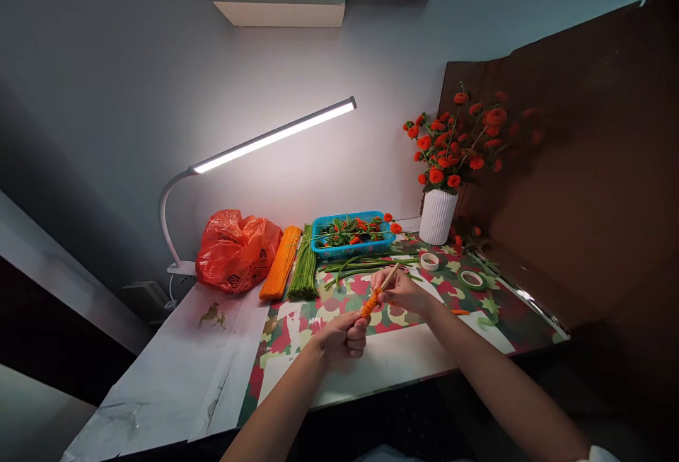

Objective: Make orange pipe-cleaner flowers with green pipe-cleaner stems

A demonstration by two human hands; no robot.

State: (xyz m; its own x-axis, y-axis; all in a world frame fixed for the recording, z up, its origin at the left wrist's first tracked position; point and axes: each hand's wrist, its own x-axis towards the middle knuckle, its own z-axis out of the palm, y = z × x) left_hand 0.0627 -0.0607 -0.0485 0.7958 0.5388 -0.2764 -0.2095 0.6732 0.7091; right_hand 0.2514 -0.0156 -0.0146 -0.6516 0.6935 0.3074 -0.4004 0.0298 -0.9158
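A thin wooden stick slants between my two hands, with an orange pipe cleaner coiled tightly round its lower part. My left hand is closed on the lower end of the coil, fingers curled in. At the upper end, my right hand pinches the stick and the top of the coil between thumb and fingers. Both hands are above the table's front, over a white sheet. The ends of the coil inside my fingers are hidden.
Behind my hands stand a blue basket of red flowers, green pipe cleaner bundle, orange bundle and red plastic bag. Tape rolls and a white vase are rightward. A lamp arches overhead.
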